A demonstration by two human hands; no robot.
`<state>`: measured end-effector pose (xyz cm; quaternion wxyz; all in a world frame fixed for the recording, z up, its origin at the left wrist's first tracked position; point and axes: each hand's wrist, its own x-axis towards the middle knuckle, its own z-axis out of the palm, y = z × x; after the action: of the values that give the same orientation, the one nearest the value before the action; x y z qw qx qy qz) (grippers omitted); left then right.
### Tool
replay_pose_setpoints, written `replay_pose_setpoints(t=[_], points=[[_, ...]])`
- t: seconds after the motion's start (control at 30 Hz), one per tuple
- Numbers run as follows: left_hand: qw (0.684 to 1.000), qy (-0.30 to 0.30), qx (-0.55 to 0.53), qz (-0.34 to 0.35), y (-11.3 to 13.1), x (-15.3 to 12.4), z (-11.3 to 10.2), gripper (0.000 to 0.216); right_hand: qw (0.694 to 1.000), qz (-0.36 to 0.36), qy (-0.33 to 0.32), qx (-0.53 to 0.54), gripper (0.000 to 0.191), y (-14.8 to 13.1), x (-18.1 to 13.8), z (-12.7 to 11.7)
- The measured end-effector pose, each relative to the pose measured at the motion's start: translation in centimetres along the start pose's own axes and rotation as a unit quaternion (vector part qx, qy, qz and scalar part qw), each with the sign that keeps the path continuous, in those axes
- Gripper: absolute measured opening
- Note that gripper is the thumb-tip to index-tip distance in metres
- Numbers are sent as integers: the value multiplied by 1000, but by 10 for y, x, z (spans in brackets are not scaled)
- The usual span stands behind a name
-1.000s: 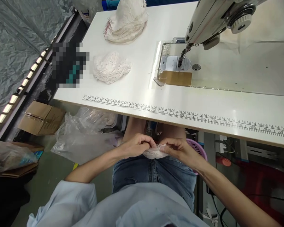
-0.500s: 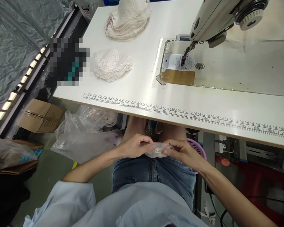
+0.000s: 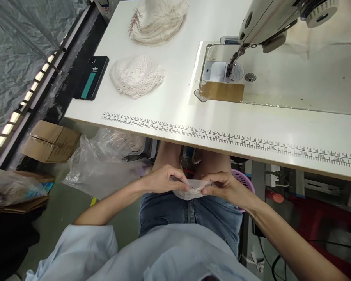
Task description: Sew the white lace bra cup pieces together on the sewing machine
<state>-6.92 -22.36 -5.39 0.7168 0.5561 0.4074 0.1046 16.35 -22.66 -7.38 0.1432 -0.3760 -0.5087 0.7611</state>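
Observation:
Over my lap, below the table's front edge, both hands pinch a small white piece of fabric (image 3: pixel 193 190). My left hand (image 3: pixel 163 180) grips its left end with curled fingers. My right hand (image 3: pixel 225 186) grips its right end, thumb and fingers pressed together. The fabric sags a little between them above my blue jeans (image 3: pixel 190 212).
A white sewing table (image 3: pixel 169 105) with a printed ruler along its front edge carries a sewing machine (image 3: pixel 269 23) at right, a lace pile (image 3: pixel 137 76), a larger cream fabric stack (image 3: pixel 158 21) and a black phone (image 3: pixel 91 77). Plastic bags (image 3: pixel 102 164) and a cardboard box (image 3: pixel 51 141) lie on the floor at left.
My hands stay on the fabric over my lap, working it slightly between the fingers. The view has tilted a little, shifting the table upward.

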Motion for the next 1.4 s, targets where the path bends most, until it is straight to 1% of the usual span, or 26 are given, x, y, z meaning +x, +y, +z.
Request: replay_pose_setpoints(t=[0.13, 0.23, 0.37, 0.53, 0.83, 0.97, 1.03, 1.13, 1.2, 1.4], points=[[999, -13, -18, -41, 1, -4, -5, 23, 1000, -1, 7, 18, 22, 0, 0, -3], [998, -7, -13, -62, 0, -9, -9, 23, 1000, 12, 17, 22, 18, 3, -2, -9], [998, -3, 14, -60, 0, -11, -11, 25, 999, 37, 18, 16, 20, 8, -4, -14], [998, -13, 35, -50, 2, -8, -11, 27, 999, 48, 13, 14, 22, 10, -2, -14], [997, -26, 2, -67, -3, -15, -19, 25, 1000, 24, -5, -4, 16, 6, 1, -9], [999, -35, 2, -32, -1, -9, -14, 33, 1000, 17, -13, -16, 15, 0, 5, -1], [999, -37, 14, -20, 0, -2, -8, 31, 999, 14, -19, -31, 18, -4, 6, 3], [999, -30, 30, -27, 1, 6, -1, 23, 998, 10, -24, -62, 23, -10, 4, 6], [999, -22, 31, -35, 1, 7, 0, 22, 996, 5, -26, -81, 22, -11, 0, 6], [999, -15, 1, -52, 0, 1, -3, 22, 995, 8, -19, -102, 22, -8, 0, 7]])
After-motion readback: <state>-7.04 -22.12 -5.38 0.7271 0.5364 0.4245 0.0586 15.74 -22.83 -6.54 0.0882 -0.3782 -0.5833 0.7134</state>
